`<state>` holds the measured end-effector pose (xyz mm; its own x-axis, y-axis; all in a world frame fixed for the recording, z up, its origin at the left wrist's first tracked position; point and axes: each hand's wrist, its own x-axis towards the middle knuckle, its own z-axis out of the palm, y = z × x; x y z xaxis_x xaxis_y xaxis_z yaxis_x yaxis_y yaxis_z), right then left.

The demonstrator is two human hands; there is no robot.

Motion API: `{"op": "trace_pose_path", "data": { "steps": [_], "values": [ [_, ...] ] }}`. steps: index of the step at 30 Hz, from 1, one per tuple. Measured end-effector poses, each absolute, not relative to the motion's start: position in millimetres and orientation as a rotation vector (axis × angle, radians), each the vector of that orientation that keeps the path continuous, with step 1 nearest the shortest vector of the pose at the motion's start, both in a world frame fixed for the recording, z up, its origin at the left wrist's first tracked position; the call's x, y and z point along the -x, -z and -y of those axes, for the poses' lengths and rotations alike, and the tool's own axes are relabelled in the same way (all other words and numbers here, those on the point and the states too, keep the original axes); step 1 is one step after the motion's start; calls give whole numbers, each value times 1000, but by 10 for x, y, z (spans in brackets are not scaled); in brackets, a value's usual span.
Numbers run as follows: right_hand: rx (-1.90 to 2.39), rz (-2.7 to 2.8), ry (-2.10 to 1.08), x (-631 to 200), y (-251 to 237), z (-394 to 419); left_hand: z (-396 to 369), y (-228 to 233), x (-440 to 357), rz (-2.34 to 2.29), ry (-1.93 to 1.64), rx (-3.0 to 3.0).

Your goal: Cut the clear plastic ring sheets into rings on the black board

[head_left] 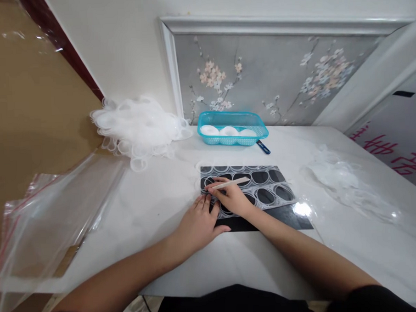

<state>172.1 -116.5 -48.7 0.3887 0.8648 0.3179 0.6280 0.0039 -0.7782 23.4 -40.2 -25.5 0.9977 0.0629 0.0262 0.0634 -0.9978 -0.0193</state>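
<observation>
In front of me a white translucent sheet with rows of oval cut-outs (286, 202) lies on a black mat (283, 218). My right hand (232, 198) is closed around a slim white stick-like tool (231, 183), its tip over the sheet's left part. The tip's exact contact is too small to tell. My left hand (202, 220) lies flat with fingers spread, pressing on the lower left of the sheet and mat. Its fingertips are close to the tool's tip.
A blue plastic basket (233, 139) with white round pieces stands at the back, a blue-handled cutter (263, 147) beside it. White ring-like scraps (137, 124) are heaped at left, near clear plastic bags (55, 218). Crumpled clear plastic (347, 182) lies at right.
</observation>
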Motion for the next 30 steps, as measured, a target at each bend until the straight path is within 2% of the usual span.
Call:
{"op": "trace_pose_path", "data": {
  "steps": [6, 10, 12, 15, 17, 21, 22, 23, 26, 30],
  "values": [
    [1876, 1782, 46, -1786, 353, 1082, 341, 181, -227, 121, 24, 3273],
    [2058, 1415, 203, -2302, -34, 844, 278, 159, -198, 115, 8, 3298],
    [1936, 1148, 229, -2501, -255, 824, 221, 111, -194, 93, 7, 3326],
    [1606, 993, 53, -2476, -508, 992, 104, -51, -227, 139, -58, 3486],
    [1410, 954, -213, -2289, -623, 1186, 49, -220, -278, 198, 98, 3631],
    [1115, 732, -749, -1954, -821, 1538, 141, -705, -399, 361, 1302, 3516],
    [1057, 688, -837, -1925, -870, 1601, 208, -850, -422, 386, 1470, 3448],
    [1011, 662, -904, -1918, -917, 1654, 284, -996, -439, 363, 1496, 3431],
    [962, 664, -986, -1967, -1020, 1779, 514, -1364, -466, 245, 1219, 3407],
    [978, 721, -925, -2024, -1066, 1916, 753, -1547, -452, 210, 1183, 3436]
  ]
}}
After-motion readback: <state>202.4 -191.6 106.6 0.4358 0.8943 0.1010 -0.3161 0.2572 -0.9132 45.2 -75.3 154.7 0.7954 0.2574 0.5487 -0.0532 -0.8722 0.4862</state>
